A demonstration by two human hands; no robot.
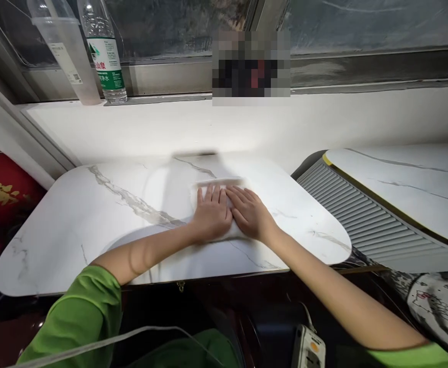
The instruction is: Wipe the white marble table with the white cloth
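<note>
A white cloth point(229, 182) lies flat on a white marble-patterned tabletop point(104, 204), near its middle. My left hand point(211, 212) rests palm down on the cloth, fingers stretched out and pointing away from me. Beside it, my right hand point(249, 210) also presses flat on the cloth, its fingers angled toward the left hand. The two hands touch or nearly touch at the thumbs. Part of the cloth is hidden beneath both palms.
A clear plastic cup point(68, 56) and a water bottle point(107, 56) stand on the windowsill at the back left. At right is a ribbed cabinet point(346, 209) with a marble-patterned top. A power strip point(311, 350) and a white cable point(132, 335) are near me, below the table edge.
</note>
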